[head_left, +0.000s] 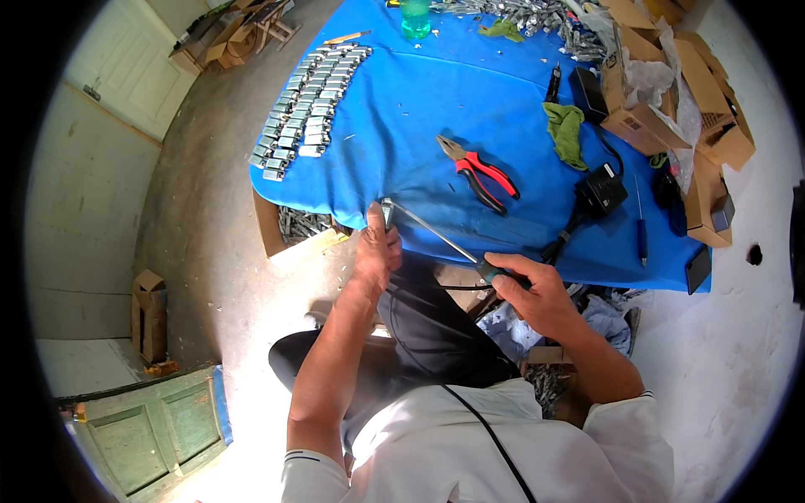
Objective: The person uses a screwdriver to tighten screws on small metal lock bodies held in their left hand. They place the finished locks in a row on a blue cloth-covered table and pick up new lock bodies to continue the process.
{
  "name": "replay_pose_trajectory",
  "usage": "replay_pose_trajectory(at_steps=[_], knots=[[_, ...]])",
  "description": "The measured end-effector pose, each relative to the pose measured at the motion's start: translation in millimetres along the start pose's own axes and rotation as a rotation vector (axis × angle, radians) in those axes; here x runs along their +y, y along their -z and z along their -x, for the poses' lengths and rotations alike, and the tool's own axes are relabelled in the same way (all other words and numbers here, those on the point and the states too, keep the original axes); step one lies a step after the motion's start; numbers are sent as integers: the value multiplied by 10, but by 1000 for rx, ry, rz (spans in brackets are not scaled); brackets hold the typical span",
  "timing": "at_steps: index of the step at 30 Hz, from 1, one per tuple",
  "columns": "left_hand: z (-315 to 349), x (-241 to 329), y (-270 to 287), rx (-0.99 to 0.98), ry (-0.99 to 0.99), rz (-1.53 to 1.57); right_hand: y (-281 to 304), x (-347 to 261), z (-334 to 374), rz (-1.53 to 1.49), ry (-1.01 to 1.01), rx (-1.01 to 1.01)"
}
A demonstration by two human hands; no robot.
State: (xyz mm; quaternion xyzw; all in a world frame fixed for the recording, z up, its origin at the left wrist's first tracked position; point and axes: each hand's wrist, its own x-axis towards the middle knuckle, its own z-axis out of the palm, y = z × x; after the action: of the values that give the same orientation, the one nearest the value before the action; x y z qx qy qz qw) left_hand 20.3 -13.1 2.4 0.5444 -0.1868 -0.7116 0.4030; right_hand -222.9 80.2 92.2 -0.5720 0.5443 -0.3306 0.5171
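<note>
My left hand (377, 247) is closed around a small silver metal part (386, 210) at the near edge of the blue-covered table. In my right hand (535, 289) is a screwdriver (438, 234), gripped by its dark handle. Its long shaft points up and left, with the tip at the metal part; whether they touch, I cannot tell. Beyond my hands lie combination pliers (480, 172) with red and black handles. Similar metal parts (312, 105) are laid out in several rows on the table's left side.
A box of metal pieces (303, 225) sits under the table's left corner. At right are a black device with a cable (600, 193), a thin screwdriver (642, 239), a green cloth (566, 134) and cardboard boxes (633, 109). A metal heap (537, 18) and green bottle (415, 18) stand far back.
</note>
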Motion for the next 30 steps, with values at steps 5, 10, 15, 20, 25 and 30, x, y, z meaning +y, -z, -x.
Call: replay_pose_trajectory(at_steps=[5,10,15,20,25,30], knots=[[1,-42,-59,60,-80,-33,52,-59,-55,149,35,-33],[-13,-108,-139,146,-120,-55,25,-78,-95,259,131,4],[-102,-198,-110,209,-202,-90,-35,-136,-116,328,219,1],[-48,-155,-187,199,-228,-71,-23,-156,-186,362,259,-9],[33,-55,-178,127,-141,-14,204,-383,-210,331,119,-72],[0,-68,-178,151,-141,-30,219,-406,-281,321,89,-105]])
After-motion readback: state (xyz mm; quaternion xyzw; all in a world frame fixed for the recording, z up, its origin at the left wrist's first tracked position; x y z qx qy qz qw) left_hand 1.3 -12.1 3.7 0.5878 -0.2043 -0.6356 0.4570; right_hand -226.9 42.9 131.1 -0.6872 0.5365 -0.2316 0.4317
